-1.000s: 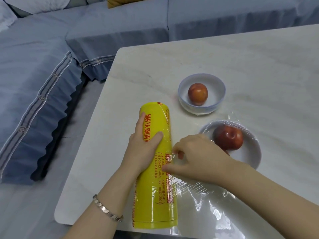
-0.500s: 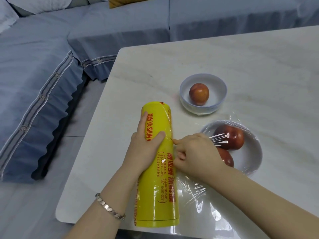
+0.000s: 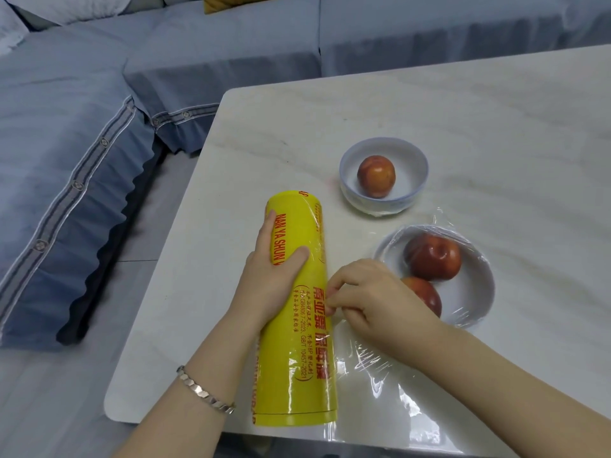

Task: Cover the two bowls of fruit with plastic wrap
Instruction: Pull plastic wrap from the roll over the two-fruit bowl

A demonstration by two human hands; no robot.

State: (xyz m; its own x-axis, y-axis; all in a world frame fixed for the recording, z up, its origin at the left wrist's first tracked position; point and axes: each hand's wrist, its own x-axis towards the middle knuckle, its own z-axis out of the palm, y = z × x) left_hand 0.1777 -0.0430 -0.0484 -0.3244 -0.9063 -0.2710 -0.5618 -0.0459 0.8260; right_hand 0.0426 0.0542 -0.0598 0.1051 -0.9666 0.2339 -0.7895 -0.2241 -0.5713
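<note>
The yellow roll (image 3: 291, 375) lies lengthwise on the bench (image 3: 463, 110), near its front-left corner, with its far end pointing to 12 o'clock. The left hand (image 3: 274, 276) grips the roll across the middle, thumb on top and fingers curled over the 9 o'clock side. The right hand (image 3: 370, 295), at the roll's 3 o'clock edge, pinches the wrap (image 3: 383, 365) between thumb and fingertips. A loose, wrinkled sheet spreads from there toward 5 o'clock.

At 3 o'clock from the roll sits the near bowl (image 3: 476, 292), holding two fruits (image 3: 433, 256) under wrinkled film. The right hand hides part of the lower fruit. At 1 o'clock is the far bowl (image 3: 413, 166) with one fruit (image 3: 376, 176). Crumpled film shows at its foot.

A bracelet (image 3: 205, 391) circles the left wrist. A blue sofa (image 3: 82, 160) runs from 9 to 12 o'clock beyond the bench.
</note>
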